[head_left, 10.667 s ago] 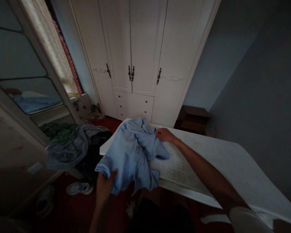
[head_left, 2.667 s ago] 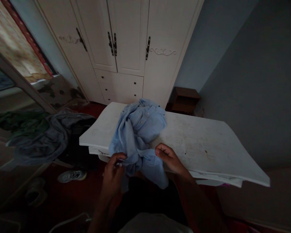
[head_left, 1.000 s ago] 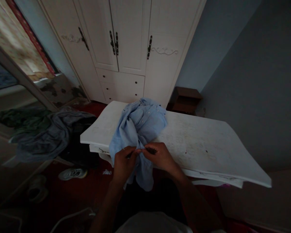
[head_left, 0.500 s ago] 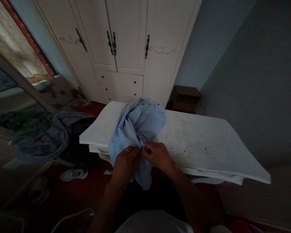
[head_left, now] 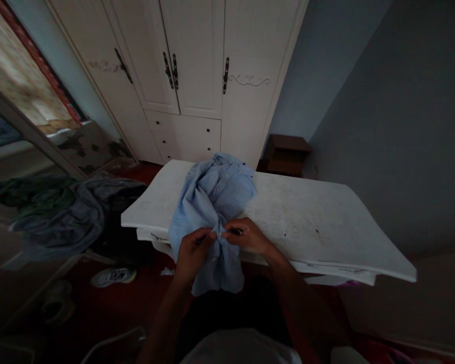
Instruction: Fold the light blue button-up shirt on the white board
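A light blue button-up shirt point(head_left: 208, 197) lies bunched across the white table point(head_left: 299, 212), its collar end toward the far edge. The lower part hangs over the near edge. My left hand point(head_left: 192, 253) pinches the front of the shirt between thumb and fingers. Just to its right, my right hand point(head_left: 248, 235) pinches the same front placket, the fingertips of both hands close together. A few small buttons show farther up the shirt. Whether a button sits between my fingertips is too small to tell.
Beyond the table stands a white wardrobe point(head_left: 197, 60) with drawers. A brown cabinet point(head_left: 288, 151) is by the right wall. Piled clothes point(head_left: 68, 212) lie at the left, above a sneaker point(head_left: 114, 276) on the red floor.
My hands have drawn slightly apart and still grip the shirt front. The shirt's hanging part now spreads wider below them. The view has shifted a little.
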Demonstrator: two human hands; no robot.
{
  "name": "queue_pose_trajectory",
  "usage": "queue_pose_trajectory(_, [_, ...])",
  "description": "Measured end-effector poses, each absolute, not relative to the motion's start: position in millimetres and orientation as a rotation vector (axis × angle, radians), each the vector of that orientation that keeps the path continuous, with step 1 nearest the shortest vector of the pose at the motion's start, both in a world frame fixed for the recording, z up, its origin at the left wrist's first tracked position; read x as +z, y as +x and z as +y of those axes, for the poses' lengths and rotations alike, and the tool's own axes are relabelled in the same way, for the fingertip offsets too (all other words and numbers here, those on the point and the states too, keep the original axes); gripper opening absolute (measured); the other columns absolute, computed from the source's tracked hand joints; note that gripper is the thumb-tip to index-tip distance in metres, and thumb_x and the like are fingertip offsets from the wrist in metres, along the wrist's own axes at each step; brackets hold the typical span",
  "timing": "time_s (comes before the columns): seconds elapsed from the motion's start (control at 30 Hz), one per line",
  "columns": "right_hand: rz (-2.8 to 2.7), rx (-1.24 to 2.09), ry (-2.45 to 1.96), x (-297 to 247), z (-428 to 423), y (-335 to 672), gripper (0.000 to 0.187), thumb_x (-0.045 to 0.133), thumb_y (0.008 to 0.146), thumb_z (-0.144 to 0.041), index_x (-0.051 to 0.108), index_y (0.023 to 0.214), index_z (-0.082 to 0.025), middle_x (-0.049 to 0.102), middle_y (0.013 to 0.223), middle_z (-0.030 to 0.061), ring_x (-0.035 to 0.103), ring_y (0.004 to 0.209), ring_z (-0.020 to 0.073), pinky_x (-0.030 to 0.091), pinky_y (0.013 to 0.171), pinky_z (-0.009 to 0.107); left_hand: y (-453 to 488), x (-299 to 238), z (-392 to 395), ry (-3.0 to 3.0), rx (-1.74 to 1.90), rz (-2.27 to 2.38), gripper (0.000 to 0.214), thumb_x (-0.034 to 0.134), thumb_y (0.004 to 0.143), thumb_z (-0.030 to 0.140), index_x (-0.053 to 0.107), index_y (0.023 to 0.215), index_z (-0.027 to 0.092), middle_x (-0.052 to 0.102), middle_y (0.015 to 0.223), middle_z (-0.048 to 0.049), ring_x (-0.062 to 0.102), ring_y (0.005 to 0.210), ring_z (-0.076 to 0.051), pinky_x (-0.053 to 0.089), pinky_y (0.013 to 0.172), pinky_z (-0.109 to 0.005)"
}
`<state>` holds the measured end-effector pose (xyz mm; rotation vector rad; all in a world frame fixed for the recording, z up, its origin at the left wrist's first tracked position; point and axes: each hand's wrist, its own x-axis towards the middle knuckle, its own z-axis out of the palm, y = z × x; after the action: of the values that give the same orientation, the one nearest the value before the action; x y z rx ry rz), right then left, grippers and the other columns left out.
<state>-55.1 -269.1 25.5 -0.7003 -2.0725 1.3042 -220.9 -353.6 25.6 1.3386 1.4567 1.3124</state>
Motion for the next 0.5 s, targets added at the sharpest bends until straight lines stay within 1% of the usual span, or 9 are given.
queue_pose_trajectory(0.07, [-2.044,1.357,-0.702,22,-268,-56,0.028,0.058,0.080,-0.041,0.059,0.067,-0.016,0.041,0.056,-0.0052,0.036,0.052,0.0072,0.030,0.049,0.020,-221,24,-353,1.366,1.302,1.471,0.028,0.055,0.086,0.040,0.071,0.086,0.017,0.068,0.072,-0.0001,0.063,0.070,-0.016,0.049,0.065,-0.026])
queue_pose_trajectory(0.13, [-2.027,1.349,-0.724,19,-269,-59,0.028,0.058,0.080,-0.042,0.059,0.068,-0.016,0.042,0.057,-0.0049,0.036,0.053,0.0074,0.031,0.050,0.020,-220,26,-353,1.475,1.291,1.541,0.028,0.051,0.089,0.038,0.070,0.087,0.017,0.068,0.074,-0.0008,0.062,0.070,-0.016,0.049,0.066,-0.026])
queue_pose_trajectory(0.3, [-2.063,1.163,-0.766,17,-274,-62,0.024,0.055,0.083,-0.034,0.063,0.070,-0.016,0.049,0.060,-0.0034,0.042,0.057,0.0084,0.033,0.054,0.019,-217,35,-355,1.909,1.140,1.718,0.027,0.042,0.093,0.029,0.066,0.089,0.017,0.067,0.082,-0.0065,0.063,0.077,-0.019,0.047,0.072,-0.030])
queue_pose_trajectory(0.43, [-2.099,1.138,-0.761,17,-276,-58,0.023,0.056,0.085,-0.032,0.066,0.073,-0.016,0.056,0.062,-0.0022,0.046,0.059,0.0092,0.034,0.055,0.019,-217,39,-356,2.113,1.000,1.698,0.021,0.045,0.093,0.029,0.062,0.095,0.018,0.067,0.088,-0.0086,0.064,0.083,-0.020,0.048,0.075,-0.031])
queue_pose_trajectory(0.5, [-2.098,1.152,-0.779,18,-277,-57,0.025,0.055,0.086,-0.033,0.067,0.073,-0.015,0.057,0.062,-0.0018,0.048,0.059,0.0093,0.034,0.054,0.019,-218,39,-356,2.127,0.991,1.679,0.019,0.047,0.093,0.029,0.062,0.093,0.019,0.067,0.087,-0.0076,0.063,0.081,-0.019,0.048,0.074,-0.030])
